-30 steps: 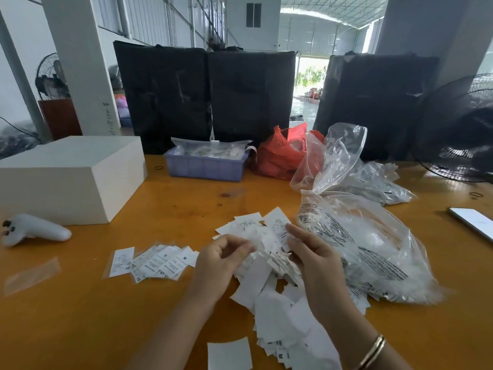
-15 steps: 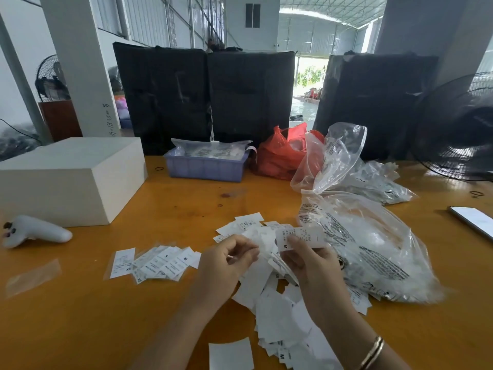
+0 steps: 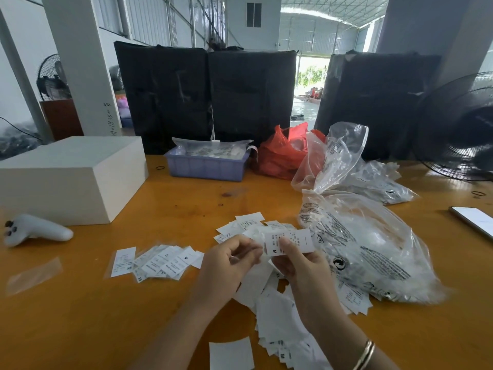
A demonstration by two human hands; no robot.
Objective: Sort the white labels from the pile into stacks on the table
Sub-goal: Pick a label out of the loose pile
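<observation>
A loose pile of white labels (image 3: 277, 311) lies on the orange table (image 3: 80, 316) under and in front of my hands. My right hand (image 3: 301, 265) pinches a white label (image 3: 290, 241) marked M and holds it up above the pile. My left hand (image 3: 229, 263) is right beside it, its fingers curled at the label's left edge. A fanned row of sorted labels (image 3: 157, 260) with size letters lies to the left of my hands. One blank label (image 3: 230, 353) sits alone near the table's front edge.
A clear plastic bag of labels (image 3: 373, 252) lies right of the pile, with more bags (image 3: 373, 180) behind. A white box (image 3: 66, 180) and a white controller (image 3: 34, 233) sit left. A purple tray (image 3: 205, 166), a red bag (image 3: 280, 153), a phone (image 3: 474, 220) and a fan (image 3: 461, 129) are further off.
My right hand has lifted one label out of the pile and turned its printed side up. My left hand has come closer to that label.
</observation>
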